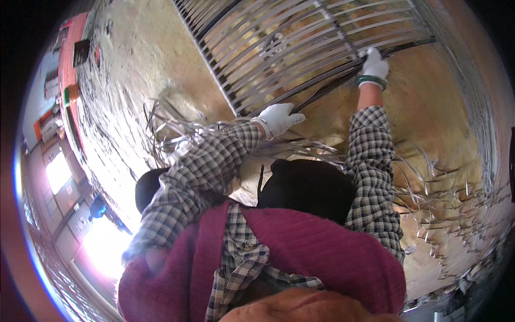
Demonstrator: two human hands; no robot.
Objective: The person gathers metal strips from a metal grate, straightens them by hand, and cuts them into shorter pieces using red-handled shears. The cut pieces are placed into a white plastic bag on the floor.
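Note:
A slatted panel of long grey strips (279, 59), crossed by narrow bars, lies flat in front of me. Along its near edge runs a loose bundle of thin dark strips (328, 88). My left hand (278, 119), in a white glove, is by the panel's near left corner; its fingers stretch toward the bundle's end, thumb apart. Farther right, my right hand (374, 67), also white-gloved with a green band at the wrist, is closed over the dark strips at the panel's near edge. Its fingertips are partly hidden.
Loose curled strips (171, 131) lie left of my left forearm, and more strip scraps (429, 214) are scattered at the right. My dark-clad knees (308, 188) are close below the panel. A dark flat object (81, 52) lies far left, near a reddish edge.

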